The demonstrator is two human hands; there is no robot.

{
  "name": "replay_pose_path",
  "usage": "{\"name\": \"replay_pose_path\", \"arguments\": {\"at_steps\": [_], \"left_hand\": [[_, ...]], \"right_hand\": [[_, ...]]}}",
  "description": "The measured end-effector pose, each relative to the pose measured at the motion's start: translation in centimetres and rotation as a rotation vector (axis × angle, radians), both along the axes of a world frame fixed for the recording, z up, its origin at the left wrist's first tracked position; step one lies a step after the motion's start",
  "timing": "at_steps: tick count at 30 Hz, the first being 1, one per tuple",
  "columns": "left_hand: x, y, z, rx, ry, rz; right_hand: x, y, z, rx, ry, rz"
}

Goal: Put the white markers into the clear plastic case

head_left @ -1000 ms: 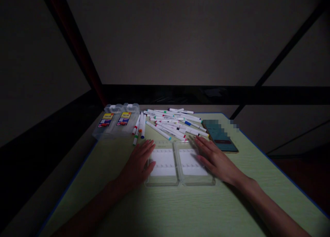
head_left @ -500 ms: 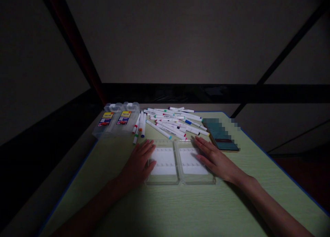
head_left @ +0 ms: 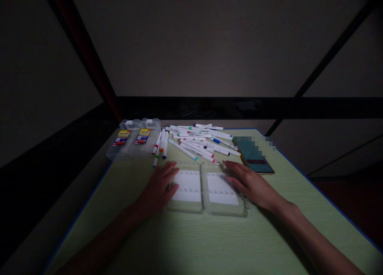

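Note:
A clear plastic case [head_left: 204, 190] lies opened out on the table, its two shallow halves side by side with white sheets showing inside. My left hand [head_left: 160, 186] rests on the outer left edge of the case, fingers stretched out. Along the right half's outer edge lies my right hand [head_left: 250, 184], its fingers extended and lightly spread over the rim. Neither hand is wrapped round anything. Just beyond the case is a loose pile of white markers [head_left: 197, 136] with coloured bands and caps.
Two translucent plastic boxes [head_left: 131, 149] with printed labels stand at the far left corner. A phone [head_left: 255, 157], partly pixelated, lies right of the markers. The pale green table [head_left: 191, 243] has a blue edge, and a wall rises behind it.
The right half of the case has turned slightly, its near right corner now a little lower in view. Both hands stay on the case. The whole view has shifted slightly.

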State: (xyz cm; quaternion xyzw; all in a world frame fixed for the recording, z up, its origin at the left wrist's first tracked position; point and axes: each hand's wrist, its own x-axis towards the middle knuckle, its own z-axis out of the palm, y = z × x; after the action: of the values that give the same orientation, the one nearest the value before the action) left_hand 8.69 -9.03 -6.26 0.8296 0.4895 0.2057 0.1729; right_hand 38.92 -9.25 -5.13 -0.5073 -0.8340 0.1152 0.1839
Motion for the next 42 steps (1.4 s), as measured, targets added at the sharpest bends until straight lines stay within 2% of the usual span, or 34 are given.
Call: {"name": "replay_pose_path", "arguments": {"at_steps": [6, 13, 20, 25, 29, 36, 42], "left_hand": [[-0.6, 0.4, 0.3, 0.001, -0.098, -0.022], [-0.9, 0.8, 0.2, -0.012, -0.194, 0.012], [-1.2, 1.4, -0.1, -0.083, -0.313, 0.061], [-1.4, 1.9, 0.1, -0.174, -0.489, 0.12], [-1.3, 1.9, 0.5, -0.212, -0.55, 0.137], [-2.1, 2.3, 0.7, -0.296, -0.624, 0.022], [-2.4, 2.2, 0.8, -0.402, -0.701, -0.053]], "right_hand": [[1.2, 0.3, -0.4, 0.057, 0.004, 0.049], [2.0, 0.7, -0.3, 0.069, -0.041, 0.122], [2.6, 0.9, 0.0, 0.069, 0.044, 0.196], [2.9, 1.0, 0.3, 0.032, 0.147, 0.18], [3.2, 1.2, 0.3, -0.003, 0.202, 0.177], [3.6, 1.5, 0.4, -0.052, 0.246, 0.188], [4.0, 1.4, 0.2, -0.035, 0.241, 0.122]]}}
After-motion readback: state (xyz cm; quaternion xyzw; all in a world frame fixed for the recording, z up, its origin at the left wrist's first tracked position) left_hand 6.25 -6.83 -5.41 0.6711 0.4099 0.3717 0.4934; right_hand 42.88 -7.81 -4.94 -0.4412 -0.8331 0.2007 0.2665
